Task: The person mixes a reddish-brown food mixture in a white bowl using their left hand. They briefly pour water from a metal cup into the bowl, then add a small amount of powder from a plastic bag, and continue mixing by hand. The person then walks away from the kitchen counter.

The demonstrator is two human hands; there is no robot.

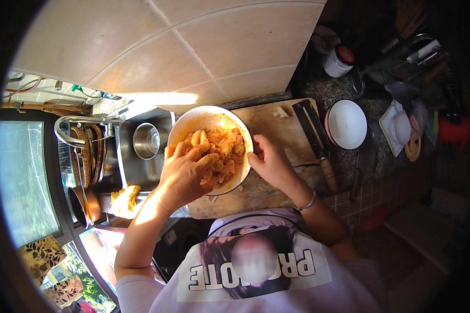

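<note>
A white enamel bowl with a dark rim holds chunky food pieces in an orange coating. My left hand is in the bowl, its coated fingers spread over the pieces at the left side; the fingertips are partly buried, so whether they grip a piece is hidden. At the bowl's right edge, my right hand pinches the rim between thumb and curled fingers. Beneath the bowl lies a wooden cutting board, its left part overlapped by the bowl.
A sink with a metal pot and a faucet lies left. A long dark tool with a wooden handle rests across the board's right end. Beyond stand an empty white bowl and a red-lidded jar. Tiled wall rises behind.
</note>
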